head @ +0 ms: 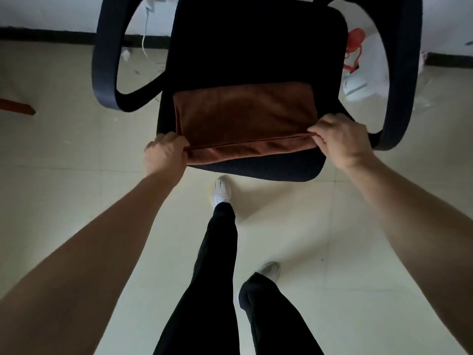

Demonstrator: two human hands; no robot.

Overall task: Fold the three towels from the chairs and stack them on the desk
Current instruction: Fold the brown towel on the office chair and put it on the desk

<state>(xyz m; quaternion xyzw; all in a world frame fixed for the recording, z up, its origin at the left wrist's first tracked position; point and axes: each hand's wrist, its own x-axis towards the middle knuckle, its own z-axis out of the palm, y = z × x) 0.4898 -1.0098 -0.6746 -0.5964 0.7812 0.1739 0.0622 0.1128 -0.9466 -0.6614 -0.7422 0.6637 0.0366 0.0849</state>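
A brown towel [243,116] lies flat on the seat of a black office chair [256,47], folded over along its near edge. My left hand [165,155] pinches the towel's near left corner. My right hand [337,139] pinches its near right corner. Both hands sit at the front edge of the seat, with the towel stretched between them. No other towel and no desk are in view.
The chair's two curved black armrests [107,60] rise on either side of the seat. A white plastic bag with red print [358,62] lies on the tiled floor behind the chair. My legs and white shoes [220,192] stand just in front of the seat.
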